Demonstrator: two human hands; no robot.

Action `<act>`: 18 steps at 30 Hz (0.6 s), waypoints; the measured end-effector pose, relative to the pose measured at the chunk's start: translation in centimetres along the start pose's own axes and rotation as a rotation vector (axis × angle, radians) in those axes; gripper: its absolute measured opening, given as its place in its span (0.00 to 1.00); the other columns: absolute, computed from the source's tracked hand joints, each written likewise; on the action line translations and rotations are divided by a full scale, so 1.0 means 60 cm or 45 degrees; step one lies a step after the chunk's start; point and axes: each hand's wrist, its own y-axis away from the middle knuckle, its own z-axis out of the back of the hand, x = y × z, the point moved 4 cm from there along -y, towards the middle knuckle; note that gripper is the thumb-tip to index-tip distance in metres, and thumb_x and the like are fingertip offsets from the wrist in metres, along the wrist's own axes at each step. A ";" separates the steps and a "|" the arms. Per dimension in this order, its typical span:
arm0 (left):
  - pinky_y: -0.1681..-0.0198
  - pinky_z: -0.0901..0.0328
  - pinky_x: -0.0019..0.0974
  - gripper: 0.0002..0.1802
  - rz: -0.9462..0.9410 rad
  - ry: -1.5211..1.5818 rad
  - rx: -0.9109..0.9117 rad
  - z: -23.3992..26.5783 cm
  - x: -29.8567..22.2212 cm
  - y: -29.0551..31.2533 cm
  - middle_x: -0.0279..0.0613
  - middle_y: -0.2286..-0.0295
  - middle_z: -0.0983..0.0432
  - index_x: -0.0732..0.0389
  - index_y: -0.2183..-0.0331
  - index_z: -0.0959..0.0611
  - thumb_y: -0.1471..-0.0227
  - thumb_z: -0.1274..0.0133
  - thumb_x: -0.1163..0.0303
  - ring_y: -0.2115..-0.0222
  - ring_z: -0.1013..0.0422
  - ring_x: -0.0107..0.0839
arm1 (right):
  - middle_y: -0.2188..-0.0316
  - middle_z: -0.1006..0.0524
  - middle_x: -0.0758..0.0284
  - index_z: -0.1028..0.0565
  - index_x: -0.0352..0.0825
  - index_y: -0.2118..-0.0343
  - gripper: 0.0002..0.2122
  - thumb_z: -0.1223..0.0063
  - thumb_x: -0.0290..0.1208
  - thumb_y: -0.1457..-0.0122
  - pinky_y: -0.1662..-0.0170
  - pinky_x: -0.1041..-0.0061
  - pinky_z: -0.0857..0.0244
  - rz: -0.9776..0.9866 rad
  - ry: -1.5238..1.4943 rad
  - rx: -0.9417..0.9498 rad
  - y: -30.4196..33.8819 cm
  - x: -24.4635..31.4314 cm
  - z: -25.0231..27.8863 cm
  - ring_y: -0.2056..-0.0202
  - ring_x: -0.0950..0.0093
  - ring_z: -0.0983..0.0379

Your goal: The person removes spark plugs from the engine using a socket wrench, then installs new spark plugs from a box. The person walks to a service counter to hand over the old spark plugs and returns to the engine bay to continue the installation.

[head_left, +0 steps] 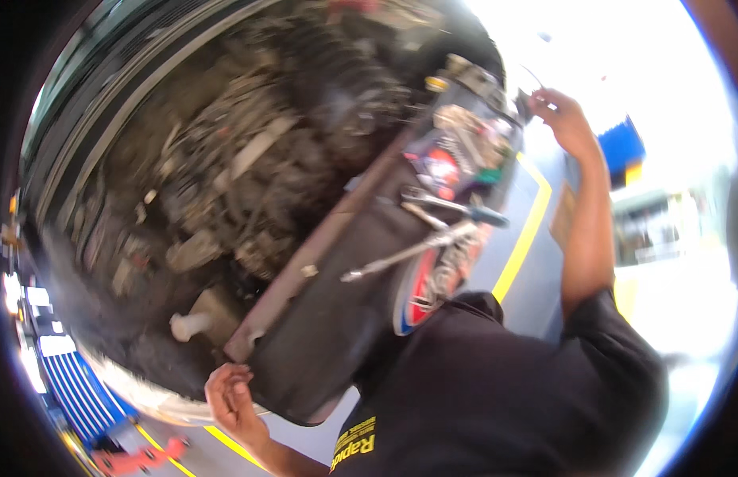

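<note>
At the near left corner of the fender cover [329, 262], a black mat laid over the car's fender, my left hand [232, 397] has loosely curled fingers and nothing visible in them. My right hand [561, 119] reaches out past the far end of the fender, its fingers pinched at a small dark thing too blurred to name. On the cover lie a long chrome ratchet-like tool [408, 253] and a tool with a dark blue handle [488, 216]. Beyond them sits a cluttered heap of small parts [464, 143], with orange, green and white pieces.
The open engine bay [234, 167] fills the left, with a white-capped reservoir [190, 326] near its front corner. A blue striped cabinet [75, 389] and a red jack-like thing [138, 459] stand at lower left. Yellow lines [524, 238] mark the grey floor.
</note>
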 end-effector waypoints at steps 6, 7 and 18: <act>0.54 0.31 0.36 0.17 -0.014 -0.055 0.199 -0.089 -0.094 0.054 0.46 0.61 0.25 0.68 0.52 0.24 0.39 0.46 0.67 0.61 0.27 0.33 | 0.68 0.24 0.66 0.22 0.34 0.55 0.12 0.41 0.29 0.42 0.61 0.73 0.34 0.063 -0.193 0.049 0.056 -0.129 -0.003 0.69 0.76 0.31; 0.53 0.31 0.37 0.17 -0.026 -0.072 0.248 -0.107 -0.116 0.069 0.46 0.61 0.24 0.68 0.53 0.23 0.39 0.45 0.67 0.60 0.27 0.34 | 0.68 0.24 0.67 0.23 0.35 0.55 0.13 0.40 0.27 0.43 0.61 0.73 0.34 0.072 -0.226 0.114 0.045 -0.144 -0.028 0.68 0.75 0.31; 0.45 0.34 0.43 0.15 -0.002 0.198 0.791 -0.252 -0.207 0.300 0.52 0.54 0.22 0.67 0.54 0.18 0.43 0.42 0.73 0.52 0.25 0.46 | 0.55 0.26 0.59 0.24 0.33 0.52 0.21 0.36 0.25 0.53 0.44 0.63 0.36 0.705 0.096 0.501 -0.064 -0.092 -0.171 0.51 0.58 0.29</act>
